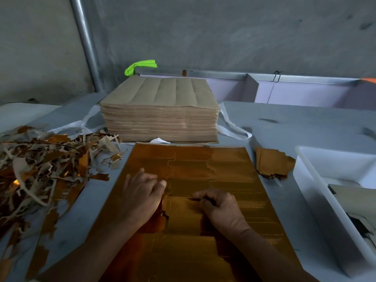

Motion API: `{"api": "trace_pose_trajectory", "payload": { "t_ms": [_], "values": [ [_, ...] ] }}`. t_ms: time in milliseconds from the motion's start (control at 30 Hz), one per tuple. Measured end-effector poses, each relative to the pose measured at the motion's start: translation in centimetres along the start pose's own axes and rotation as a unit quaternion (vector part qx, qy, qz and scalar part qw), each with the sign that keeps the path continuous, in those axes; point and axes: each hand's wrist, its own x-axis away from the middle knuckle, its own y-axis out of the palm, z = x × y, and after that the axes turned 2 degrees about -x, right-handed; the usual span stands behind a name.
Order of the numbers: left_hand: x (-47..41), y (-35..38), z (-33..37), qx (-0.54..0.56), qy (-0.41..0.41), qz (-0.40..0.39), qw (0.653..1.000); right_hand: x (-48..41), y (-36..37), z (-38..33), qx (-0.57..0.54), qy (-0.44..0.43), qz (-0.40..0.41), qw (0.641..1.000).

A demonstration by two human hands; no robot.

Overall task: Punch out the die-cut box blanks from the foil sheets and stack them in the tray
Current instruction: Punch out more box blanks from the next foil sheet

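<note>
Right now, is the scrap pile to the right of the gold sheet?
No, the scrap pile lies left of the gold foil sheet; the white tray sits on its right.

Green rag [140, 65]; metal pole [85, 41] behind

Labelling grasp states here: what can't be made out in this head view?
Head view: tray contents, cut off by the right edge.
Scrap pile extent, cut off by the left edge.
Right hand grip on the foil sheet: its curled fingers hide the contact.
Sheet stack: only brown sides show.
</note>
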Motion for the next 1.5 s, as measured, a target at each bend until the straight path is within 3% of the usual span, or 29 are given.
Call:
{"api": "trace_pose_trajectory", "payload": {
  "t_ms": [300,933,1067,1300,1500],
  "values": [
    [0.3,0.8,0.6,0.101,0.021,-0.048,0.994,0.0,-0.1,-0.3,0.006,0.009,-0.004,1.0],
    [0.1,1.2,0.0,0.105,0.033,-0.05,0.993,-0.1,-0.2,-0.4,0.02,0.01,-0.014,1.0],
    [0.1,1.0,0.0,0.161,0.002,-0.038,0.986,0.0,-0.3,-0.3,-0.022,0.021,0.001,1.0],
    [0.1,1.3,0.0,0.148,0.012,-0.03,0.989,0.0,-0.3,-0.2,-0.039,0.011,0.027,0.999],
    [0.4,1.2,0.3,0.121,0.019,-0.023,0.992,0.1,-0.4,-0.1,-0.136,0.053,0.05,0.988]
  ]
}}
